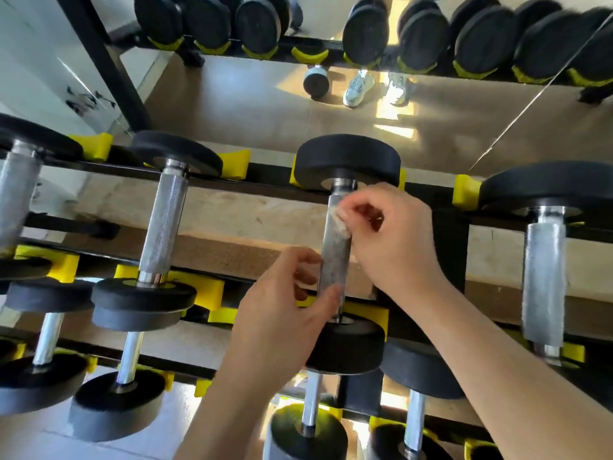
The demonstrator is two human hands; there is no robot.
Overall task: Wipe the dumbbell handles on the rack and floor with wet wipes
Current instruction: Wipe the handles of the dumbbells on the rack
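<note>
A black dumbbell with a knurled steel handle (335, 257) lies on the top tier of the rack, in the middle of the view. My right hand (391, 240) pinches a small white wet wipe (338, 224) against the upper part of that handle. My left hand (285, 310) curls its fingers and thumb round the lower part of the same handle, just above the near black weight head (348, 346). The far weight head (346, 161) sits in a yellow cradle.
More dumbbells lie on the rack to the left (166, 224) and right (544, 280), and on the lower tiers (126, 356). Yellow cradles (212, 293) line the black rack rails. A mirror behind shows a reflected rack and shoes (358, 88).
</note>
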